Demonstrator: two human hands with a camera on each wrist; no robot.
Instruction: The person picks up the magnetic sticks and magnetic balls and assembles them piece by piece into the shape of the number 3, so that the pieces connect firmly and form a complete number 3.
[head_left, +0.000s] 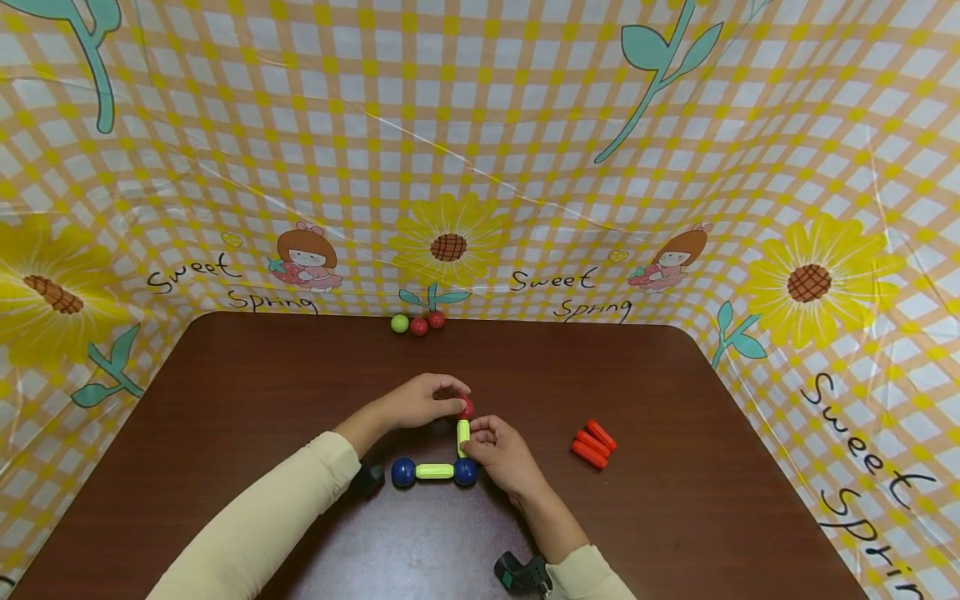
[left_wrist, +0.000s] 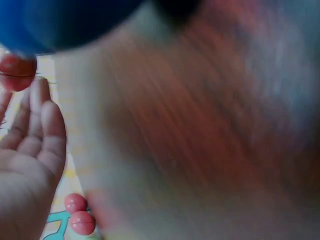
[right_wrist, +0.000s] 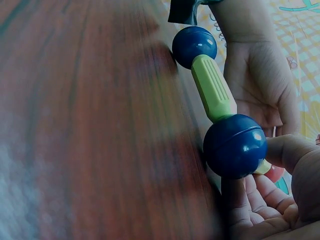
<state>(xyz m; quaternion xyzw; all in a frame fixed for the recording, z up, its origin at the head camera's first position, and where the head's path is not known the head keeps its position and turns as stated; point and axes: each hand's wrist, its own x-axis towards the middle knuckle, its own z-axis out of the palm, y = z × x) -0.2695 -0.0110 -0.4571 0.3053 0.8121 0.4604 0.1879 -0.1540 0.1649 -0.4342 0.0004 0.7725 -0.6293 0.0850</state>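
Note:
Two dark blue balls (head_left: 403, 472) (right_wrist: 235, 146) are joined by a yellow-green rod (head_left: 435, 472) lying across the table. From the right blue ball, a second yellow-green rod (head_left: 463, 433) points away toward the back, with a red ball (head_left: 466, 407) at its far end. My left hand (head_left: 426, 400) pinches that red ball between thumb and fingers. My right hand (head_left: 504, 454) holds the second rod between thumb and fingers, close to the right blue ball. In the right wrist view, the near blue ball hides most of the held rod.
Several red rods (head_left: 594, 444) lie together on the table (head_left: 675, 500) to the right. At its back edge sit a green ball (head_left: 400, 323) and two red balls (head_left: 418, 327). A checkered cloth (head_left: 525, 192) with printed flowers surrounds the back and sides.

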